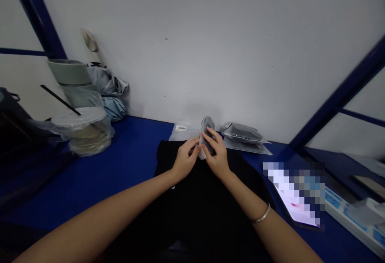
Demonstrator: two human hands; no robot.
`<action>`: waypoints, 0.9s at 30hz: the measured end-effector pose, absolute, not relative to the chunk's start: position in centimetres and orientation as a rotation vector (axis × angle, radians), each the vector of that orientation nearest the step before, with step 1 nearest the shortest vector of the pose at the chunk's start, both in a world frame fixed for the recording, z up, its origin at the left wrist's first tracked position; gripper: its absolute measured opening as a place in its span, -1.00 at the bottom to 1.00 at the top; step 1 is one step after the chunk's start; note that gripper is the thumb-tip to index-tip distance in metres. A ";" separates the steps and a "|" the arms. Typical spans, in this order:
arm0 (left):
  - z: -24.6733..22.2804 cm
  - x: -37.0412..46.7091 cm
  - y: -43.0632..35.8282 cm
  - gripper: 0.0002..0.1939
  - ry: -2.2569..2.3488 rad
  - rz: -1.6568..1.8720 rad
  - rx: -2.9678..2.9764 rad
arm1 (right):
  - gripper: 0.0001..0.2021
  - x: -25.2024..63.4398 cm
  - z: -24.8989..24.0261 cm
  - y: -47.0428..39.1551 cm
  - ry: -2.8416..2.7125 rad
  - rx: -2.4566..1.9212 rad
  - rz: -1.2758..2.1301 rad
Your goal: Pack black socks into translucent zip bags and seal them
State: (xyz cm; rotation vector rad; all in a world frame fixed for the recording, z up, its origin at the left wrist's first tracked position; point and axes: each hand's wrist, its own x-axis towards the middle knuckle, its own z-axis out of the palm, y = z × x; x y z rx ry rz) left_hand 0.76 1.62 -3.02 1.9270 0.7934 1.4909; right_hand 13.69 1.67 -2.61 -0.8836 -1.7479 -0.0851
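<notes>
Both my hands are closed on a small plastic packet (206, 126) with something dark grey inside, held upright above a black cloth (207, 199). My left hand (186, 158) grips its lower left side, thumb and fingers pressed together. From the right, my right hand (218, 156) wraps its fingers over the packet's face. The black cloth, perhaps a garment, lies on the blue table (132, 150) under my wrists. Behind my left hand lies a clear plastic bag (173, 134) with a white barcode label (181, 128). Similar packets (245, 134) are stacked right of my right hand.
At left stand a lidded drink cup (88, 134) with a black straw and a grey-green container (72, 72). A folded umbrella-like bundle (110, 86) leans on the wall. A lit phone (293, 199) and a power strip (349, 215) lie at right.
</notes>
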 end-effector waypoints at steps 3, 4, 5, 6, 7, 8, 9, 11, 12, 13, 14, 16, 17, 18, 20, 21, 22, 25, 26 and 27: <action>-2.9 0.8 1.5 -0.78 0.838 1.507 1.931 | -0.79 13.6 -2.5 1.5 -1.699 -0.889 -0.112; -2.9 0.8 1.5 -0.80 0.864 1.517 1.922 | -0.81 13.5 -2.4 1.5 -1.692 -0.882 -0.109; -2.8 0.8 1.5 -0.82 0.894 1.527 1.908 | -0.82 13.5 -2.4 1.4 -1.688 -0.869 -0.099; -2.7 0.8 1.5 -0.84 0.922 1.538 1.891 | -0.82 13.5 -2.4 1.4 -1.683 -0.855 -0.085; -2.6 0.9 1.5 -0.86 0.947 1.548 1.875 | -0.81 13.4 -2.3 1.3 -1.676 -0.846 -0.069; -2.5 0.9 1.5 -0.87 0.965 1.555 1.862 | -0.81 13.4 -2.3 1.3 -1.666 -0.843 -0.051; -2.5 0.9 1.5 -0.87 0.977 1.558 1.851 | -0.80 13.3 -2.3 1.2 -1.652 -0.850 -0.031; -2.4 0.9 1.6 -0.83 0.977 1.554 1.825 | -0.79 13.2 -2.2 1.1 -1.621 -0.883 0.020; -2.4 0.9 1.6 -0.80 0.968 1.548 1.803 | -0.79 13.1 -2.1 1.0 -1.602 -0.904 0.046; -2.4 0.9 1.7 -0.78 0.959 1.542 1.771 | -0.80 13.1 -2.1 0.9 -1.579 -0.923 0.057; -2.4 0.8 1.8 -0.77 0.950 1.539 1.733 | -0.80 13.2 -2.0 0.9 -1.556 -0.933 0.045; -2.3 0.8 1.9 -0.77 0.938 1.547 1.658 | -0.81 13.5 -1.8 0.7 -1.544 -0.912 -0.065; -2.2 0.8 1.9 -0.78 0.940 1.560 1.627 | -0.82 13.7 -1.7 0.6 -1.568 -0.880 -0.154; -2.1 0.7 1.8 -0.79 0.947 1.576 1.608 | -0.83 14.0 -1.5 0.6 -1.624 -0.839 -0.249; -1.7 0.6 1.8 -0.80 0.970 1.613 1.626 | -0.85 14.7 -1.2 0.4 -1.830 -0.742 -0.418; -1.5 0.5 1.7 -0.80 0.978 1.637 1.652 | -0.85 15.0 -1.1 0.3 -1.942 -0.696 -0.485; -1.3 0.4 1.6 -0.80 0.983 1.660 1.682 | -0.84 15.3 -0.9 0.1 -2.035 -0.656 -0.537; -0.7 0.2 1.3 -0.80 0.991 1.744 1.737 | -0.82 15.6 -0.6 -0.2 -2.111 -0.581 -0.605; -0.5 0.1 1.2 -0.80 0.997 1.777 1.746 | -0.82 15.6 -0.5 -0.3 -2.089 -0.574 -0.611; -0.2 0.0 1.1 -0.80 1.003 1.814 1.758 | -0.82 15.5 -0.4 -0.4 -2.067 -0.568 -0.621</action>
